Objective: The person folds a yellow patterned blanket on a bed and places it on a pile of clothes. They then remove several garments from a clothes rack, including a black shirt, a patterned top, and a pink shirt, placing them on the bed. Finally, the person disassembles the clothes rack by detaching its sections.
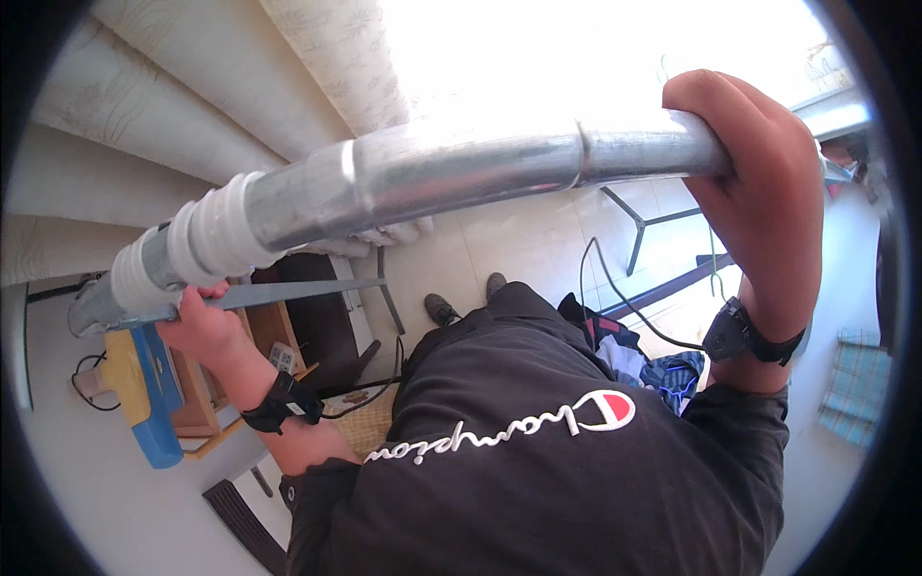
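Note:
A thick silver metal tube (468, 169) spans the view in front of me at head height, looking bowed in the lens. Several white plastic rings (216, 230) are bunched around its left part. My left hand (205, 324) grips the tube from below near its left end, beside the rings. My right hand (702, 93) is hooked over the tube towards its right end, its fingers mostly hidden behind it. A flat grey bar (310, 290) extends rightward from behind my left hand; whether I hold it too is unclear.
Pale patterned curtains (216, 79) hang at the upper left by a bright window (576, 57). Below are an open wooden drawer (270, 331), a power strip (282, 358) and a blue-and-yellow object (144, 396). Clothes (634, 363) lie at my right; dark metal legs (637, 223) stand on the tiled floor (497, 230).

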Demonstrator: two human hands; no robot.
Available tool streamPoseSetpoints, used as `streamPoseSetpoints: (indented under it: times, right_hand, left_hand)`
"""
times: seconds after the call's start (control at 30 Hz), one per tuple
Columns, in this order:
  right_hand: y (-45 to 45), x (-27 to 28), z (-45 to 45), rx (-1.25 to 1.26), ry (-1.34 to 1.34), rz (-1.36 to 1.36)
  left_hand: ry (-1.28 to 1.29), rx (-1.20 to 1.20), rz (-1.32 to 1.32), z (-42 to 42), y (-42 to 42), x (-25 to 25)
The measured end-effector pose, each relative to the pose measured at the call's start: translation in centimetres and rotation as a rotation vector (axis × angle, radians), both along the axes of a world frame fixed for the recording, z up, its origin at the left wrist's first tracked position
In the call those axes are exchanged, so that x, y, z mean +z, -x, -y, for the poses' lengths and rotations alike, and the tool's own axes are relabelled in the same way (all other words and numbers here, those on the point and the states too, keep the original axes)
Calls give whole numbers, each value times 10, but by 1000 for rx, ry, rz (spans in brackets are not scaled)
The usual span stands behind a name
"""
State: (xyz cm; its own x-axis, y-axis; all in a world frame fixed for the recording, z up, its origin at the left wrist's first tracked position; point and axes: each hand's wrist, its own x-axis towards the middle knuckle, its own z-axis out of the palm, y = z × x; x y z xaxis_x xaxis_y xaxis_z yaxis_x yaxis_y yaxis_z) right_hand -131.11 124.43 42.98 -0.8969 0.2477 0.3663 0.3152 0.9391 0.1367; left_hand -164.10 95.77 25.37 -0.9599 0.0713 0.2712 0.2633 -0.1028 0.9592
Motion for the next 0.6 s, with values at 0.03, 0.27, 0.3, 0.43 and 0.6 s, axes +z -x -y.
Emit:
streamPoseSetpoints:
  times: [0.03,0.27,0.3,0.43,0.6]
  right_hand:
    - [0,0,1,3,-13,11]
    - [6,0,14,-50,-17,-20]
    - [9,1,17,-42,-20,-46]
    - [14,-3,21,-19,-70,-77]
    - [-1,-20,11,79,59,-145]
  left_hand:
    - [-38,44,-51,0,2,-2]
    - [-174,88,-139,-7,0,4]
    - [-151,173,-74,-6,-2,6]
    - [-175,96,102,0,-10,8]
    - [-95,23,48,7,-6,-9]
